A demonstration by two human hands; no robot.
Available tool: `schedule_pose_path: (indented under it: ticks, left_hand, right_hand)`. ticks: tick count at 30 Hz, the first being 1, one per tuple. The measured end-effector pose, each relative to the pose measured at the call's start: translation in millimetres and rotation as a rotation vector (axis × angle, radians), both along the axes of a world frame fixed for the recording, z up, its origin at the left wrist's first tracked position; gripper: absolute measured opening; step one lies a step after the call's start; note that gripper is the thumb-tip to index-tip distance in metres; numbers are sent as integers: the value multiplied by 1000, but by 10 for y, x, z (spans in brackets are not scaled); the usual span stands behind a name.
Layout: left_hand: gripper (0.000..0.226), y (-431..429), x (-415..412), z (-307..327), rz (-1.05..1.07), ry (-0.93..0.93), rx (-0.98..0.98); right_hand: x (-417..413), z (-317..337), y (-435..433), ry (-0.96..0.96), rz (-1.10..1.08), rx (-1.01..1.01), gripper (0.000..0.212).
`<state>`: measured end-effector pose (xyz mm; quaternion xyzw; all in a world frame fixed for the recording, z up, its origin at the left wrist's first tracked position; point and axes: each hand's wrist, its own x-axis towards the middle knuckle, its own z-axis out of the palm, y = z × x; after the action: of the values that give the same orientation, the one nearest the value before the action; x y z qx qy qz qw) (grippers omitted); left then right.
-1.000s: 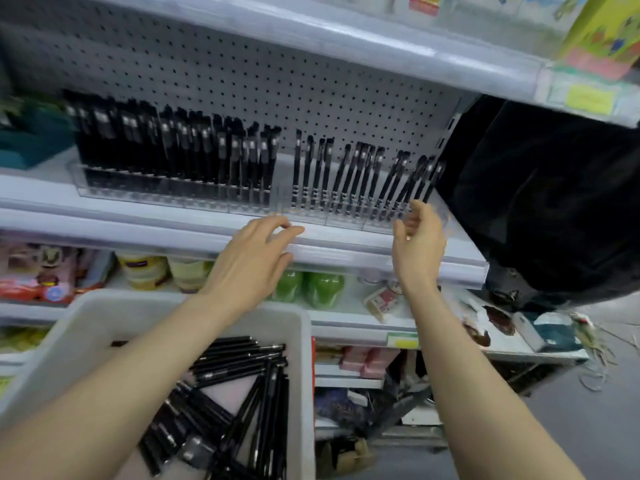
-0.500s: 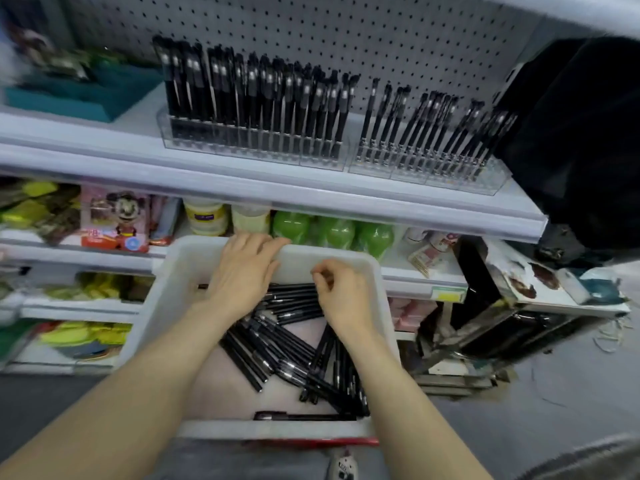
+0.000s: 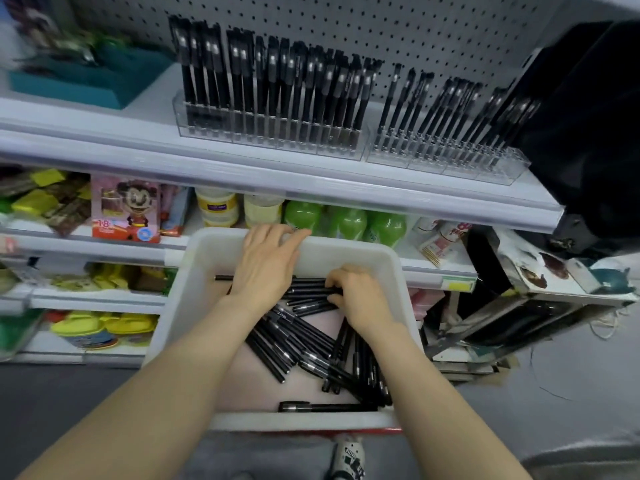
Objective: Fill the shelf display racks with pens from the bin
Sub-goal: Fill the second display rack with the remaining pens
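A white plastic bin [image 3: 403, 282] below the shelf holds several loose black pens [image 3: 294, 348]. My left hand [image 3: 266, 261] lies flat over the pens at the bin's far side, fingers straight and reaching the far rim. My right hand [image 3: 360, 296] is curled round a few black pens in the bin's far right part. On the shelf above, a clear display rack [image 3: 270, 133] is packed with upright black pens, and a second clear rack [image 3: 446, 154] to its right holds thinner pens with gaps between them.
A teal tray [image 3: 86, 81] sits at the shelf's left. A black bag [image 3: 595, 133] hangs at the right end of the shelf. Lower shelves carry green bottles [image 3: 346, 223], jars and a pink toy box [image 3: 126, 209]. Grey floor lies below.
Both hands came down from the shelf edge into the bin. My right hand has since closed round a few pens, and my left hand spread over the pile.
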<state>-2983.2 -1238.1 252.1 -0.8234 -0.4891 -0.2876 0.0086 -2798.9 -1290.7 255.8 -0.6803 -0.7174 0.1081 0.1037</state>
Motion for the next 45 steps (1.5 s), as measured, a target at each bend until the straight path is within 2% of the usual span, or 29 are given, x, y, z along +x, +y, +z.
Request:
schedule_pose_path:
  ticks: [3, 5, 7, 10, 12, 16, 19, 21, 25, 27, 32, 40, 45]
  left_hand:
    - [40, -46, 26, 53, -76, -49, 19]
    - [29, -73, 48, 123, -150, -64, 56]
    - [19, -92, 69, 181, -206, -7, 113]
    - [32, -114, 112, 278, -251, 89, 122]
    - [33, -104, 157, 361, -256, 85, 105]
    - [21, -66, 347, 527, -247, 92, 65]
    - [27, -2, 567, 587, -240, 96, 47]
    - [33, 51, 736, 633, -216, 48, 46]
    - [26, 97, 1122, 873, -155, -72, -15]
    - [28, 114, 1352, 987, -183, -95, -32]
    - [33, 288, 1960, 1147, -249, -67, -37]
    - [52, 807, 2488, 1340, -167, 117, 124]
    - [52, 915, 2615, 1256, -77, 200, 123]
  right_hand:
    - [-9, 17, 1, 4, 19, -1, 16]
    - [-11, 40, 2, 23, 33, 5, 13]
    - [6, 104, 3, 133, 35, 53, 12]
    - [53, 334, 9, 355, 19, 103, 13]
    - [129, 511, 27, 425, -5, 77, 12]
    - [380, 830, 72, 622, -33, 63, 5]
    - [560, 1022, 123, 741, -79, 87, 6]
    - [682, 1104, 151, 929, -149, 107, 9]
    - [952, 1171, 175, 1398, -263, 153, 23]
    - [1093, 1171, 195, 1524, -296, 190, 20]
    - [1589, 1294, 242, 1469, -349, 341, 8]
    - [2732, 1778, 629, 872, -519, 799, 7]
    - [3029, 1940, 1003, 670, -507, 840, 7]
